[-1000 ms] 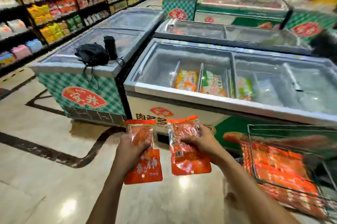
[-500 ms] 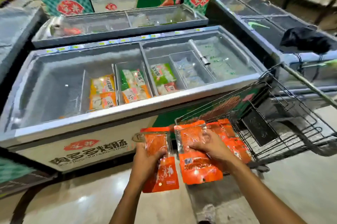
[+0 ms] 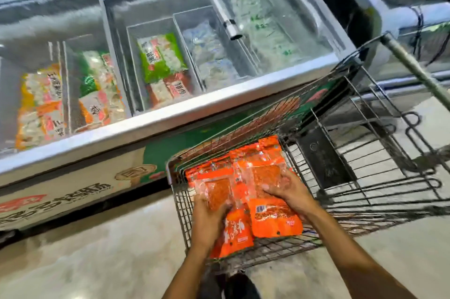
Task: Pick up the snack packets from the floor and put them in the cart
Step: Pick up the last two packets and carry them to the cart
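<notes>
My left hand (image 3: 210, 219) grips an orange snack packet (image 3: 235, 233) and my right hand (image 3: 291, 192) grips a second orange packet (image 3: 275, 222). Both packets are inside the near-left corner of the wire shopping cart (image 3: 379, 184), held low over its floor. More orange packets (image 3: 258, 155) lie in the cart just beyond the two I hold. The cart's handle bar (image 3: 414, 67) runs along its right side.
A long chest freezer (image 3: 151, 125) with bags of frozen food stands right behind the cart. A second freezer (image 3: 404, 18) with a black bag on top sits at the upper right. Pale tiled floor (image 3: 97, 262) lies below, with my dark shoe (image 3: 239, 286) near the cart.
Both hands have carried the two packets rightward and down over the cart's rim into its basket. My view has swung right and tilted down toward the cart.
</notes>
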